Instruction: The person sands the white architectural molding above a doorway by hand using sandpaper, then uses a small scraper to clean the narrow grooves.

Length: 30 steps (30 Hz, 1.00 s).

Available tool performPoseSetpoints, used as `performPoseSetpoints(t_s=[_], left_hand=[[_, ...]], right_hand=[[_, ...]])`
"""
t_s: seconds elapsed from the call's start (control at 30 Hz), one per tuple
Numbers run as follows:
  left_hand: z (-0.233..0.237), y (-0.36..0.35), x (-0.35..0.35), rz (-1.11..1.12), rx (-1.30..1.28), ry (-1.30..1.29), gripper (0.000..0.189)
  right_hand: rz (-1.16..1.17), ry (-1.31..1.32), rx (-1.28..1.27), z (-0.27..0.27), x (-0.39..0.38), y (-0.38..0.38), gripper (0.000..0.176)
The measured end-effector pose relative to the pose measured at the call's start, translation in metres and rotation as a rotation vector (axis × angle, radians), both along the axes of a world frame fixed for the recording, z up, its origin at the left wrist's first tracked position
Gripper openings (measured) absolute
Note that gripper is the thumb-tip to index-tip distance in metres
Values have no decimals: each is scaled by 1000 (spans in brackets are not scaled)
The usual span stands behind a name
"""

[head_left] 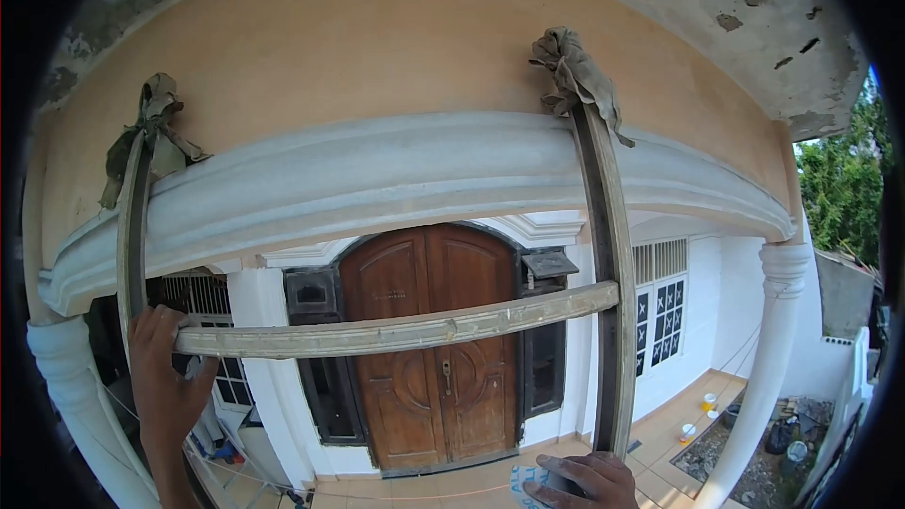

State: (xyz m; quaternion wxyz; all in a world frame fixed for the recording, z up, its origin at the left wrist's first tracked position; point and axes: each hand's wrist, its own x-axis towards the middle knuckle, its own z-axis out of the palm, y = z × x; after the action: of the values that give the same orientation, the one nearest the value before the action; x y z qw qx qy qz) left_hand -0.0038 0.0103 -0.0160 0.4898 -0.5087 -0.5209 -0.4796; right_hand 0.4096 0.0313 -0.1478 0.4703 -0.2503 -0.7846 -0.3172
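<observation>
A ladder leans on the house front, its left rail point(133, 236) and right rail point(608, 226) joined by a worn rung point(396, 333). Grey cloth point(573, 75) is wrapped around the right rail's top, and more cloth point(156, 137) covers the left one. My left hand point(170, 372) is closed around the left rail where the rung meets it. Low in view, my right hand point(589, 483) is curled by the right rail, holding a pale piece of sandpaper point(528, 488) with blue printing. Part of that sheet is hidden under the fingers.
Behind the ladder tops is an orange wall point(377, 47) above a white moulding point(405, 160). Below are a wooden double door point(429, 320) and a tiled floor point(415, 488). White columns point(773, 349) flank the porch. Small buckets point(688, 432) stand at the lower right.
</observation>
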Motion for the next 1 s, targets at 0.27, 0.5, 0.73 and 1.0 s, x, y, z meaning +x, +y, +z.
performPoseSetpoints(t_s=[0.27,0.5,0.73,1.0], left_hand=[[3,4,4,-2,60,9,44],[13,-12,17,-54,-86,-19,38],[16,-17,11,-89,-104,50,39],[17,-17,11,-44,-45,142,34]], right_hand=[[138,29,-42,9,5,-4,36],[197,45,-31,11,0,-3,34],[144,57,-4,11,-7,-5,30],[88,77,-15,5,-7,-3,29]])
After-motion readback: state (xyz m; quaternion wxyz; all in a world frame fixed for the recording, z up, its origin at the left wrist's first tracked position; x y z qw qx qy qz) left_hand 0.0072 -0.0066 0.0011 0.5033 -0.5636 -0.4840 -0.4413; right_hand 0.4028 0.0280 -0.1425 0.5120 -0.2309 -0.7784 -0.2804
